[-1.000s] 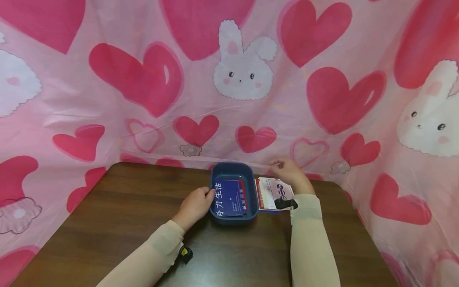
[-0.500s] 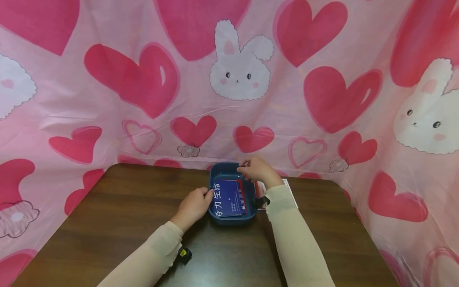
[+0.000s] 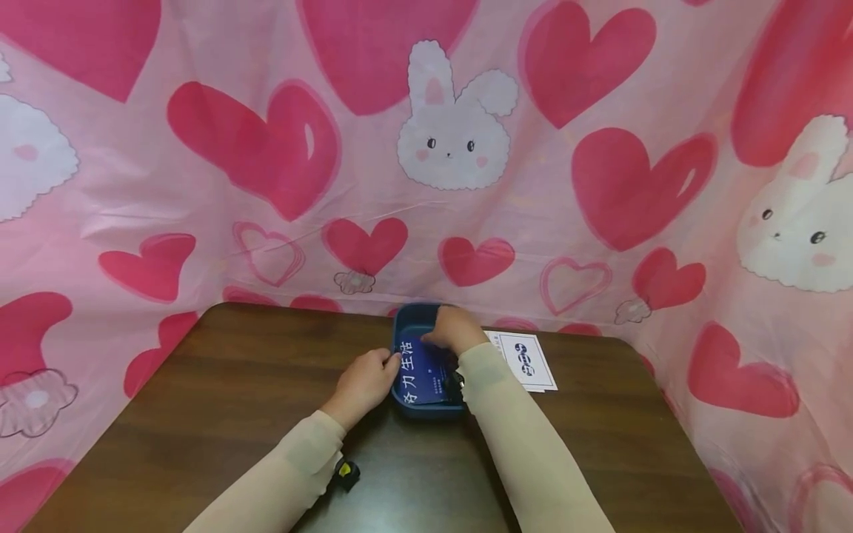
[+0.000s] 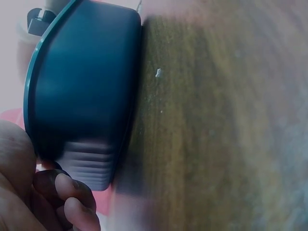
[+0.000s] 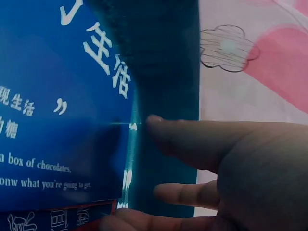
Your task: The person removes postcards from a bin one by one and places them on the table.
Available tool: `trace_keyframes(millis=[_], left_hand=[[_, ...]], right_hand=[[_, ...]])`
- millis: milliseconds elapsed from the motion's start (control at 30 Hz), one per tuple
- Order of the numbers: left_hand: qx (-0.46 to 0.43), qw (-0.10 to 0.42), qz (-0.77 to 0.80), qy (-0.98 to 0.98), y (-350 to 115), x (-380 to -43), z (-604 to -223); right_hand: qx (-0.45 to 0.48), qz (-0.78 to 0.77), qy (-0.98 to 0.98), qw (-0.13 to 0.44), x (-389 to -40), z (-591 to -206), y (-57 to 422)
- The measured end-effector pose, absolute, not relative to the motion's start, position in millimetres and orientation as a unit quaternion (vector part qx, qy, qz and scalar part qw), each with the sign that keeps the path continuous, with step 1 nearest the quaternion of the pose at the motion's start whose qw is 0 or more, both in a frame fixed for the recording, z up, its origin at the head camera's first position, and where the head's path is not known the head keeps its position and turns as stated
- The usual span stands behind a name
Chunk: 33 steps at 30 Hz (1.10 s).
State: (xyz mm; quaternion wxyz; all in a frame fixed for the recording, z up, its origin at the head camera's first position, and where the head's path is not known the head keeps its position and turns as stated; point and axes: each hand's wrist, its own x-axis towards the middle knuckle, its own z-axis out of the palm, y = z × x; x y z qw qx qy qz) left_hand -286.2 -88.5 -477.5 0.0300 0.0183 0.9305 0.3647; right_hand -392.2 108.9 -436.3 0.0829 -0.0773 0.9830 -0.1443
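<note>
Near the middle of the far edge of the brown desk (image 3: pixel 220 385), the left rim of a dark blue bin (image 3: pixel 426 411) is gripped by the left hand (image 3: pixel 361 385), its fingers curled. Below the left cuff, a small black device (image 3: pixel 346 474) is worn. Were this hold slackened, the bin could be nudged askew by any push from the other side.

Within the bin, a blue booklet (image 3: pixel 420 374) printed with white characters is laid flat toward the near end; a red-edged item (image 5: pixel 114 207) is partly covered by it. The far end of the bin is entered by the right hand (image 3: pixel 458 331), whose fingers are extended and spread. Nothing is seen held by it; whether the booklet is touched cannot be told. If the fingertips were driven against that edge, a corner might be bent or the pile slid out of line. It might also be snagged by the black mount (image 3: pixel 456 376) at the right wrist.

Toward the far right corner, a white card (image 3: pixel 529 363) with a dark emblem is left flat, its left part hidden by the right sleeve (image 3: pixel 520 429). It could be dragged crooked should the sleeve be drawn back low.
</note>
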Motion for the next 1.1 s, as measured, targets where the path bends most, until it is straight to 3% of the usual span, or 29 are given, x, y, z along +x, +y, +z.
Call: trace_keyframes(millis=[367,700,967,1100], left_hand=[[0.015,0.025,0.366,0.93,-90,-283,-476],[0.021,0.017,0.367,0.93,-86,-281,-478],[0.017,0.012,0.369,0.929,-84,-279,-482],[0.016,0.009,0.369,0.929,-83,-277,-483]], right_hand=[[-0.064,-0.122,0.985,0.108,-369,-429,98],[-0.104,-0.2,0.973,0.049,-411,-454,128],[-0.072,-0.312,0.945,0.061,-373,-413,146],[-0.067,-0.345,0.935,0.05,-367,-412,157]])
